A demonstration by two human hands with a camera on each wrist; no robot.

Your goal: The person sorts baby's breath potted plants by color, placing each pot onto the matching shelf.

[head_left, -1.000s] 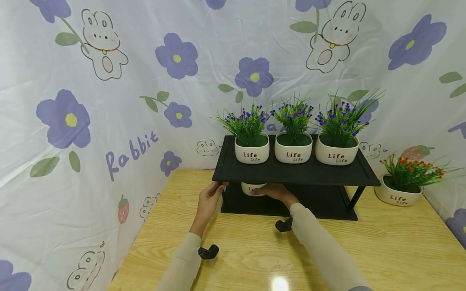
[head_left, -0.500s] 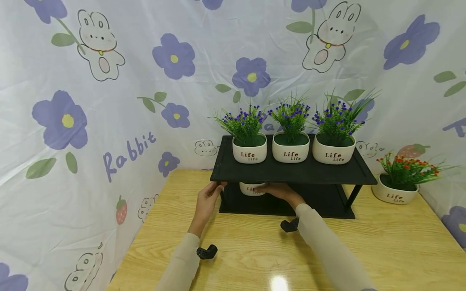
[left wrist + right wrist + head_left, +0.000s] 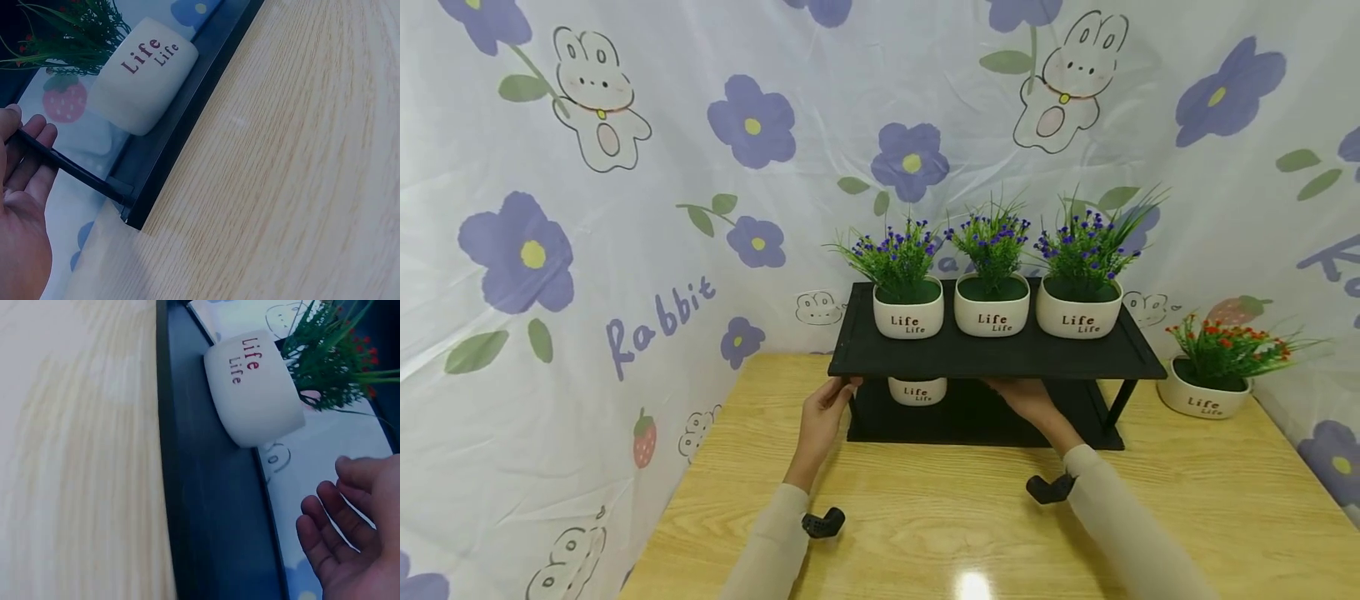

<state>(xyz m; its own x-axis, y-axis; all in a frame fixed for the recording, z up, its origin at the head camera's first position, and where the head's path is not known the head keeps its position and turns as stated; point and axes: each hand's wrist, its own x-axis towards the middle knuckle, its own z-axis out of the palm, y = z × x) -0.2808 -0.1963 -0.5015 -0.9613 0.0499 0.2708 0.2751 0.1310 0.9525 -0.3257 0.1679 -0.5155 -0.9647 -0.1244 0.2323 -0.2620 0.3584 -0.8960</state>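
A black two-tier shelf (image 3: 985, 425) stands on the wooden table. On its lower tier, towards the left, sits a white "Life" pot (image 3: 917, 392); the wrist views show the potted plant (image 3: 250, 387) with red flowers and green grass, which the upper tier hides from the head view. My left hand (image 3: 820, 421) holds the top of the shelf's front left post (image 3: 81, 176) between thumb and fingers. Under the upper tier, right of the pot and apart from it, my right hand (image 3: 1026, 398) is loose with bent fingers and grasps nothing.
Three white pots (image 3: 992, 315) with purple flowers line the upper tier. A pot of red flowers (image 3: 1206, 392) stands on the table right of the shelf. Behind everything hangs a printed curtain (image 3: 662, 208) with rabbits and flowers.
My right hand has let go of the pot on the lower tier and drawn away to the right. The left hand keeps its hold on the post. The head view has shifted slightly.
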